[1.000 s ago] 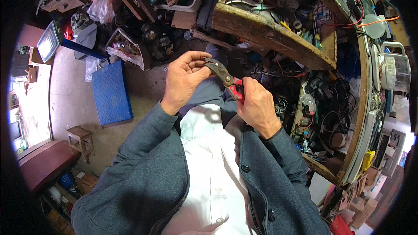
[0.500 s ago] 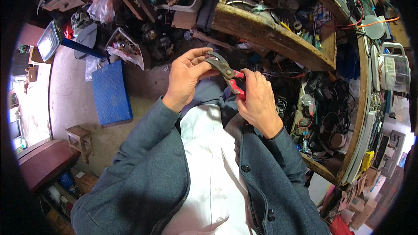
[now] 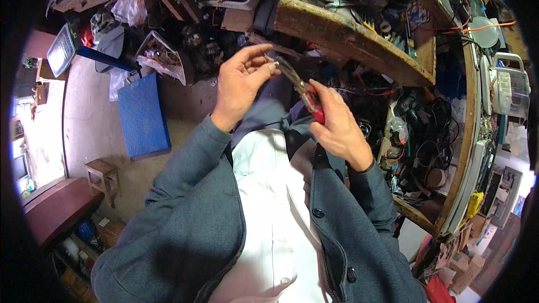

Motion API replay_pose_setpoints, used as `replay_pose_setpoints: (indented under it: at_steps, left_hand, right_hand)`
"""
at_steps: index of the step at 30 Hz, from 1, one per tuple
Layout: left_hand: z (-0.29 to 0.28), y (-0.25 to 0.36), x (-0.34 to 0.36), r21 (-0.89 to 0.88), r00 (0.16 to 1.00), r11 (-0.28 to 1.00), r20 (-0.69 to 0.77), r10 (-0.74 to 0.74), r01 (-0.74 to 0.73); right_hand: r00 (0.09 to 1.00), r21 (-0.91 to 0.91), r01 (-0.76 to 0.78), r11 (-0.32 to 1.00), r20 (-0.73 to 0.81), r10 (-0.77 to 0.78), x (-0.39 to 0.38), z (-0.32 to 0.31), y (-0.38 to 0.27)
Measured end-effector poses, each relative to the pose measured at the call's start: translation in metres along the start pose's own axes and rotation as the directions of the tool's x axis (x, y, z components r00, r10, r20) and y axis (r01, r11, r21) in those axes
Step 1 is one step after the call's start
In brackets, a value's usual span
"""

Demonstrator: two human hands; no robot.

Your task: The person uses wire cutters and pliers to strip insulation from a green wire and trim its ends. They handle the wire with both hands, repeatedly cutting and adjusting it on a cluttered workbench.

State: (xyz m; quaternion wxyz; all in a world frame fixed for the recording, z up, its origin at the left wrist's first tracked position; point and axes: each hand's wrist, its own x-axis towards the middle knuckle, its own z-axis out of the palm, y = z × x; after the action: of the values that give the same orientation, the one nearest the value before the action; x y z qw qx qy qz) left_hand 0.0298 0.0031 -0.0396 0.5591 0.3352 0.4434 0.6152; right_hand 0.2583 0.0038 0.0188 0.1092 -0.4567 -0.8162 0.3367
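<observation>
My right hand (image 3: 342, 126) is closed round the red handles of a pair of pliers (image 3: 301, 85) with dark, slender jaws. The jaws point up and to the left, toward my other hand. My left hand (image 3: 241, 81) is raised with thumb and fingers pinched together beside the jaw tips. A small pale spot shows at its thumb tip; whatever is pinched there is too small to name. Both hands are held out in front of my body, over my dark trousers (image 3: 266, 113).
A blue platform scale (image 3: 143, 115) stands on the floor to the left, near a small wooden stool (image 3: 103, 182). A white box (image 3: 163, 59) of odds and ends lies beyond the scale. Wooden bench framing (image 3: 353, 42) and tangled black cables (image 3: 432, 148) crowd the right.
The pliers have turned so their jaws show edge-on and point farther up. My right hand has shifted slightly right and down. My left hand has risen slightly but stays pinched near the jaw tips.
</observation>
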Motion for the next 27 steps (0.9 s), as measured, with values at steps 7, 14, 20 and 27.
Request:
replay_pose_setpoints:
  at_steps: [7,14,20,27]
  left_hand:
    - [-0.008,0.010,0.004,-0.057,0.998,0.997,-0.034,-0.059,0.057]
    - [-0.022,-0.004,0.000,0.171,0.992,0.977,-0.025,-0.122,0.125]
    - [-0.027,-0.021,-0.001,0.091,0.971,0.967,-0.011,-0.240,0.240]
    - [-0.037,-0.015,-0.007,-0.064,0.947,0.945,-0.003,-0.321,0.320]
  right_hand:
    - [0.968,0.127,-0.031,0.991,-0.243,0.061,0.003,-0.047,-0.002]
    - [0.810,-0.451,-0.172,0.876,-0.570,-0.135,0.030,-0.122,0.022]
    - [0.961,-0.343,-0.268,0.900,-0.161,0.225,0.058,-0.181,0.062]
    - [0.972,-0.539,-0.235,0.809,-0.117,0.204,0.077,-0.191,0.047]
